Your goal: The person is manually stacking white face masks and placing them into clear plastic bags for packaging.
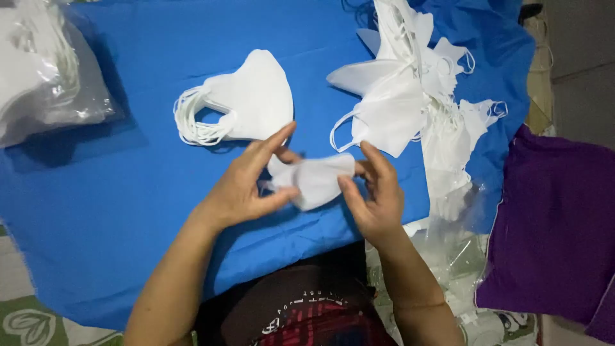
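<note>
Both my hands hold one white folded face mask (pixel 317 179) just above the blue cloth (pixel 115 192). My left hand (pixel 246 186) pinches its left end between thumb and fingers. My right hand (pixel 378 192) grips its right end the same way. Directly beyond the hands lies a neat stack of white masks (pixel 253 96) with their ear loops bunched at the left. To the right of it sprawls a loose heap of white masks (pixel 410 96) with tangled loops.
A clear plastic bag of white masks (pixel 45 70) lies at the far left. Crumpled clear plastic (pixel 455 250) sits near my right forearm. A purple cloth (pixel 557 224) covers the right side. A patterned floor (pixel 25 320) shows at the bottom left.
</note>
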